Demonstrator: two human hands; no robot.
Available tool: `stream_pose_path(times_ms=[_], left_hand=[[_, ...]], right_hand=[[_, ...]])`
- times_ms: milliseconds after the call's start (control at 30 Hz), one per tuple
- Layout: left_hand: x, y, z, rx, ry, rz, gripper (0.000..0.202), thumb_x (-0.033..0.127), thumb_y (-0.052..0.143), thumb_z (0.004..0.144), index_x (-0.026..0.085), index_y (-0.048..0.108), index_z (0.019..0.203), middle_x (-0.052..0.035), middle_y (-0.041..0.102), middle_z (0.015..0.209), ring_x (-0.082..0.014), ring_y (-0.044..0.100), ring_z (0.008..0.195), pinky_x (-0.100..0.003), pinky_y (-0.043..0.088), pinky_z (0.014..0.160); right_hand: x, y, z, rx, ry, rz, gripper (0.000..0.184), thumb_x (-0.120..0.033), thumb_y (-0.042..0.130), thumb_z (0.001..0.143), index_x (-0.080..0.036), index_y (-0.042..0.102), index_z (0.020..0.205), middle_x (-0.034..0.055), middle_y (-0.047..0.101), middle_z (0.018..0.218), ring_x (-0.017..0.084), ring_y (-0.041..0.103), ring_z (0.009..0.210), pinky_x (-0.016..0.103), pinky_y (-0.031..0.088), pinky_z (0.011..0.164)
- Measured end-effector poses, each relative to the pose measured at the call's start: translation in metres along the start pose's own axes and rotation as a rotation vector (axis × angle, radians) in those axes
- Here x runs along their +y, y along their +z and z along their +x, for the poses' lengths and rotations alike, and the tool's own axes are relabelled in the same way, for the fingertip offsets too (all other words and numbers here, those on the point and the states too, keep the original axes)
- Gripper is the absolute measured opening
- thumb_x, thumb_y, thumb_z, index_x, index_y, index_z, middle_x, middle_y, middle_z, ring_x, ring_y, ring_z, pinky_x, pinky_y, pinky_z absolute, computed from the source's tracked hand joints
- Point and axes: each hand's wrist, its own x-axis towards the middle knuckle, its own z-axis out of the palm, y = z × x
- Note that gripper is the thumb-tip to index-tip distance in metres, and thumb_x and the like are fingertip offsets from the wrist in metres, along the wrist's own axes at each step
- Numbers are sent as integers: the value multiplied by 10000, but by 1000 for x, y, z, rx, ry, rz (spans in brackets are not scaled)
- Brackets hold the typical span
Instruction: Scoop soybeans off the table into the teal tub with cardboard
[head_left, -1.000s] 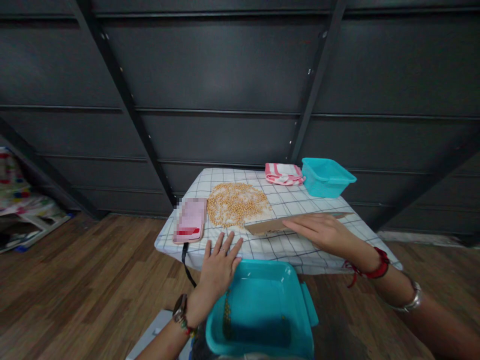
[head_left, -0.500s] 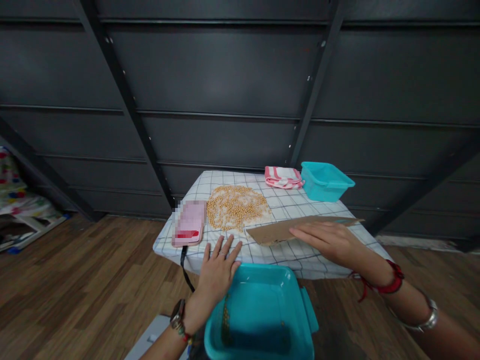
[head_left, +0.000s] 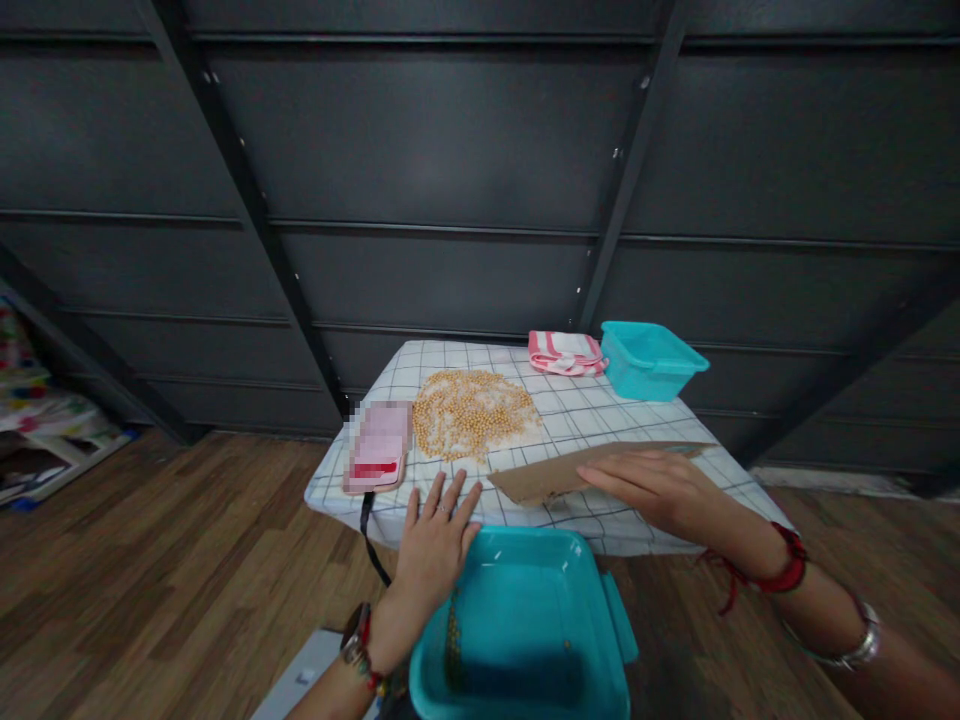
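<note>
My left hand (head_left: 433,545) lies spread flat at the cloth's front edge, its thumb side by the rim of a large teal tub (head_left: 615,625). Some small yellow grains rest inside that tub on the left. My right hand (head_left: 660,490) is closed on a piece of brown cardboard (head_left: 536,480), with its fingers pressed together on the near face; the thumb is hidden. The cardboard is tilted over the checked cloth. Beyond both hands, a patch of yellow beans (head_left: 469,410), mixed with something white and grainy, is spread on the cloth.
A pink pouch-like item (head_left: 381,440), partly blurred, lies at the table's left with a black strap (head_left: 367,530). Toward the back right are a folded pink-striped cloth (head_left: 566,352) and a smaller teal basket (head_left: 651,375). A dark panelled wall (head_left: 450,150) rises behind the table.
The cardboard has tipped slightly and its left end sits a little lower and nearer to me. My left hand has stayed in place.
</note>
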Motion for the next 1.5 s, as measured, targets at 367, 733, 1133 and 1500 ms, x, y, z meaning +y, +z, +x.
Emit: stream_pose_path(times_ms=[367, 733, 1133, 1500], left_hand=[[1, 1, -3, 4, 0, 1, 435, 364, 317, 888, 331, 312, 1322, -14, 432, 1354, -275, 386, 1229, -514, 344, 940], [0, -1, 0, -6, 8, -1, 435, 331, 332, 884, 331, 318, 1319, 2, 406, 1368, -276, 379, 1234, -508, 354, 932], [-1, 1, -1, -1, 2, -29, 453, 334, 325, 886, 341, 265, 1335, 2, 387, 1382, -272, 362, 1245, -509, 331, 952], [-1, 1, 0, 12, 2, -24, 453, 342, 347, 880, 331, 292, 1330, -7, 417, 1363, -277, 380, 1232, -501, 336, 939]], right_hand=[[6, -1, 4, 18, 17, -3, 455, 1, 325, 840, -155, 405, 1260, 72, 658, 971, 150, 614, 871, 292, 528, 718], [-1, -1, -1, -45, -12, 32, 396, -15, 334, 840, -175, 523, 1149, 48, 666, 956, 134, 616, 863, 272, 523, 719], [-1, -6, 1, -39, -11, 110, 290, -118, 333, 910, -177, 563, 1077, 45, 667, 943, 119, 613, 871, 239, 508, 723], [-3, -1, -1, -30, 28, 127, 294, -108, 335, 903, -174, 547, 1095, 49, 663, 946, 131, 612, 864, 251, 506, 717]])
